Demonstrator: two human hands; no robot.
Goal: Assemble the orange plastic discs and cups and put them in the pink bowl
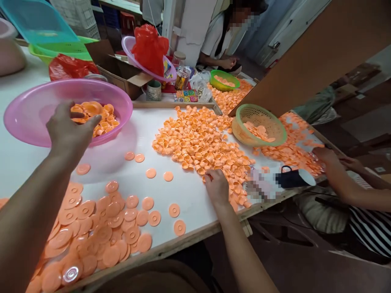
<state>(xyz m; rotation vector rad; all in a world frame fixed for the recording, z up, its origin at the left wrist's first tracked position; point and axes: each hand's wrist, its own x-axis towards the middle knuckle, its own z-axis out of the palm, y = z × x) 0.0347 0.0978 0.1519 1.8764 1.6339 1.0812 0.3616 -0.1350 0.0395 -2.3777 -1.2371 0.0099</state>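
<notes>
My left hand (69, 126) reaches over the near rim of a pink basin (27, 114), its thumb and fingers spread apart. Behind those fingers, small orange plastic cups and saucer-like pieces (105, 118) lie in the basin. At the near edge of a heap of small orange toy cups (198, 138), my right hand (217, 187) has its fingertips pinched at one little cup (203, 171). Flat round orange plastic saucers (104, 234) are piled at the table's near left, under my left forearm, with several loose ones between the pile and the basin.
Right of the heap stand a yellow-green strainer basket (259, 124) with orange pieces and a dark mug (295, 178) lying on its side. A co-worker's arm (339, 175) reaches in from the right. Cardboard box (117, 75), grey mug (153, 90) and a brown panel (305, 57) stand behind.
</notes>
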